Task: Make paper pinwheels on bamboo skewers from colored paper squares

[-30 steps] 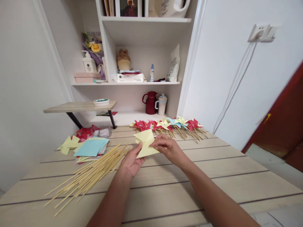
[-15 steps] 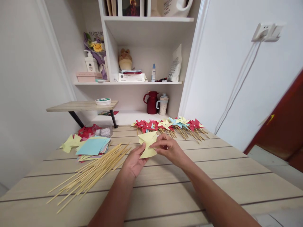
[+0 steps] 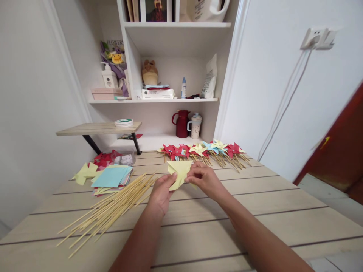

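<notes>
1. Head view: your left hand point(image 3: 161, 192) and right hand point(image 3: 204, 178) both pinch the yellow paper square point(image 3: 179, 170), held just above the middle of the tabletop point(image 3: 255, 211).
2. Keep the fingers point(image 3: 195, 174) clenched on the thin sheet near its folded corner, and press creases flat.
3. Smooth bamboo skewers point(image 3: 110, 207) fan toward the left edge; finished paper pinwheels point(image 3: 202, 150) line the far edge.
</notes>
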A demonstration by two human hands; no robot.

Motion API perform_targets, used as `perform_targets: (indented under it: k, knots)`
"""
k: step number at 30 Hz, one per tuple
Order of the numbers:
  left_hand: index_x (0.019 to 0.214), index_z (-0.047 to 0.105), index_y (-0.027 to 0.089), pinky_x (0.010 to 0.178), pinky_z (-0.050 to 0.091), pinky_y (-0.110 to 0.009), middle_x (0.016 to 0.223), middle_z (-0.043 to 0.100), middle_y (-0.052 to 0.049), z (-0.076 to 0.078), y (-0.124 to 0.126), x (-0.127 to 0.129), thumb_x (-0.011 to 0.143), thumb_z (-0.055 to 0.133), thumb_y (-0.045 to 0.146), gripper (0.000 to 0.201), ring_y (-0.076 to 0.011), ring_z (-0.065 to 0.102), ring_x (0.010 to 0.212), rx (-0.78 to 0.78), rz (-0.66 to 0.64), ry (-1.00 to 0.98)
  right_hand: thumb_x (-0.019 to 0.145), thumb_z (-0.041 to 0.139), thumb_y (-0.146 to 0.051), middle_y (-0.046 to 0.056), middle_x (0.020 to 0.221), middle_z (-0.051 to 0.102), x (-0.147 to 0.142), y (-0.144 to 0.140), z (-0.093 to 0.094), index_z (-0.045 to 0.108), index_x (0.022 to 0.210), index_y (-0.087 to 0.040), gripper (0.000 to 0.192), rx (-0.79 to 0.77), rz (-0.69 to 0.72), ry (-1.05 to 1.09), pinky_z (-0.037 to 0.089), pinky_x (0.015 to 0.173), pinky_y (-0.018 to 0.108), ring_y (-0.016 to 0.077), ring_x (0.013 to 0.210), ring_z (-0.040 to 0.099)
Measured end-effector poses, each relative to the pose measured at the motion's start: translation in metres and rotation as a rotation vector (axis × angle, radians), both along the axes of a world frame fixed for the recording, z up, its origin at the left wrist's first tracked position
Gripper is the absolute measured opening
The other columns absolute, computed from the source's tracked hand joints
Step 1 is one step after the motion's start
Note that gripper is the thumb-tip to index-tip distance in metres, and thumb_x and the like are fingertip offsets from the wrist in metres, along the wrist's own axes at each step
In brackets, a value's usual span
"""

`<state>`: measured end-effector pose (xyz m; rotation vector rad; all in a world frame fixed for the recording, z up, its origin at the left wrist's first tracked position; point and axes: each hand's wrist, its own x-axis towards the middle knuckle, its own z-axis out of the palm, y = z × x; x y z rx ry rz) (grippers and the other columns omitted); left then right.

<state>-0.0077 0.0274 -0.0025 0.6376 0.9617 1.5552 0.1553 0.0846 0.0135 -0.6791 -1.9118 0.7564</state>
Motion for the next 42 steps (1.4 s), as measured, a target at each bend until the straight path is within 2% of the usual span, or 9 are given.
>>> perform_targets:
  k: [8, 15, 20, 25, 29, 36, 39, 42]
  knots:
    - [0.081, 0.077, 0.011, 0.071, 0.047, -0.027, 0.076, 0.075, -0.008, -0.001, 0.000, 0.005, 0.060, 0.089, 0.035, 0.034, -0.0174, 0.066, 0.070, 0.119, 0.060, 0.122, 0.071, 0.078, -0.021, 0.001, 0.076, 0.059, -0.002, 0.000, -0.002, 0.072, 0.065, -0.020, 0.009, 0.007, -0.105, -0.094, 0.044, 0.062, 0.028, 0.0144, 0.066, 0.053]
    - [0.083, 0.077, 0.012, 0.074, 0.048, -0.027, 0.076, 0.075, -0.007, 0.002, -0.002, 0.009, 0.063, 0.087, 0.035, 0.032, -0.0170, 0.066, 0.071, 0.145, 0.057, 0.175, 0.071, 0.077, -0.019, 0.001, 0.075, 0.059, -0.003, -0.002, -0.001, 0.072, 0.064, -0.019, 0.009, -0.005, -0.162, -0.120, 0.043, 0.062, 0.028, 0.0138, 0.066, 0.053]
    - [0.073, 0.075, 0.013, 0.071, 0.046, -0.025, 0.073, 0.073, -0.004, 0.000, -0.001, 0.010, 0.063, 0.087, 0.032, 0.025, -0.0148, 0.063, 0.069, 0.170, 0.071, 0.213, 0.070, 0.077, -0.017, 0.001, 0.074, 0.059, -0.003, -0.001, -0.001, 0.071, 0.063, -0.019, 0.009, -0.004, -0.189, -0.105, 0.043, 0.062, 0.028, 0.0141, 0.066, 0.053]
    - [0.078, 0.076, 0.013, 0.076, 0.048, -0.027, 0.078, 0.075, -0.006, 0.005, -0.001, 0.015, 0.060, 0.087, 0.027, 0.025, -0.0157, 0.065, 0.073, 0.189, 0.075, 0.189, 0.070, 0.076, -0.019, 0.001, 0.075, 0.059, -0.003, -0.001, 0.001, 0.070, 0.062, -0.019, 0.011, -0.004, -0.177, -0.072, 0.043, 0.063, 0.028, 0.0143, 0.067, 0.054]
    - [0.081, 0.077, 0.013, 0.075, 0.049, -0.026, 0.080, 0.076, -0.006, 0.007, -0.001, 0.018, 0.061, 0.086, 0.025, 0.025, -0.0159, 0.067, 0.073, 0.197, 0.141, 0.198, 0.070, 0.077, -0.022, 0.001, 0.074, 0.059, -0.004, -0.002, 0.001, 0.070, 0.061, -0.020, 0.012, -0.021, -0.165, -0.050, 0.043, 0.063, 0.029, 0.0152, 0.068, 0.053]
    - [0.086, 0.077, 0.012, 0.075, 0.052, -0.029, 0.078, 0.076, -0.006, 0.002, 0.001, 0.014, 0.065, 0.083, 0.026, 0.026, -0.0194, 0.069, 0.075, 0.188, 0.231, 0.203, 0.074, 0.075, -0.026, 0.001, 0.071, 0.056, -0.001, 0.000, 0.002, 0.073, 0.073, -0.022, 0.004, 0.047, -0.230, -0.005, 0.042, 0.062, 0.029, 0.0164, 0.067, 0.049]
    - [0.087, 0.076, 0.013, 0.077, 0.052, -0.027, 0.082, 0.077, -0.006, 0.002, 0.002, 0.010, 0.065, 0.083, 0.023, 0.024, -0.0192, 0.070, 0.080, 0.163, 0.231, 0.143, 0.076, 0.073, -0.025, 0.001, 0.071, 0.055, 0.002, -0.001, 0.006, 0.073, 0.073, -0.022, 0.004, 0.041, -0.245, 0.012, 0.042, 0.064, 0.030, 0.0167, 0.067, 0.050]
    - [0.087, 0.075, 0.014, 0.073, 0.052, -0.023, 0.089, 0.077, -0.006, 0.004, 0.002, 0.004, 0.068, 0.083, 0.019, 0.021, -0.0169, 0.070, 0.081, 0.082, 0.226, 0.019, 0.079, 0.070, -0.024, 0.002, 0.073, 0.057, 0.004, -0.004, 0.009, 0.074, 0.076, -0.021, 0.006, 0.070, -0.186, 0.037, 0.042, 0.063, 0.030, 0.0162, 0.067, 0.051]
